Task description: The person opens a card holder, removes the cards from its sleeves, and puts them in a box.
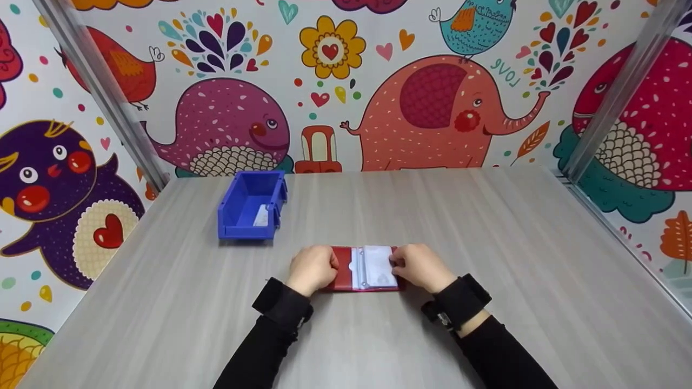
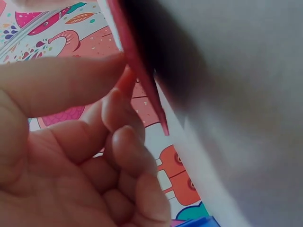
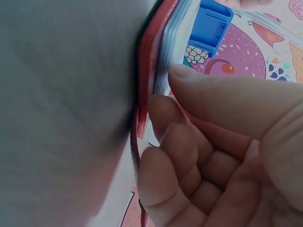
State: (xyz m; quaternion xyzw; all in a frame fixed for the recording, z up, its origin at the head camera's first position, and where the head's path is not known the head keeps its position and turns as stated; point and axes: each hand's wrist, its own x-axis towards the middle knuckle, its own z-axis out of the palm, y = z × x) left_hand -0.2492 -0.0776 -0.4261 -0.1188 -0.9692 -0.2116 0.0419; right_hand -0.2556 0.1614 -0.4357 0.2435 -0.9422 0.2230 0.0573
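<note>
A red card holder [image 1: 343, 273] lies open on the table in front of me, its clear plastic sleeves [image 1: 378, 266] stacked on the right side of a metal-ringed spine. With thumb and forefinger, my left hand [image 1: 313, 269] pinches the left cover's outer edge, seen as a thin red flap [image 2: 144, 78] in the left wrist view. At the opposite edge, my right hand [image 1: 426, 267] has its thumb on the layered sleeves [image 3: 173, 42] and its curled fingers against the side. The right wrist view shows the red cover [image 3: 150, 61] beneath those sleeves.
A blue plastic bin [image 1: 246, 232] stands at the back left of the wood-grain table [image 1: 486, 227], with a small white piece [image 1: 261, 216] inside. Printed panels with cartoon animals and metal posts [image 1: 611, 97] border the table at the back and sides.
</note>
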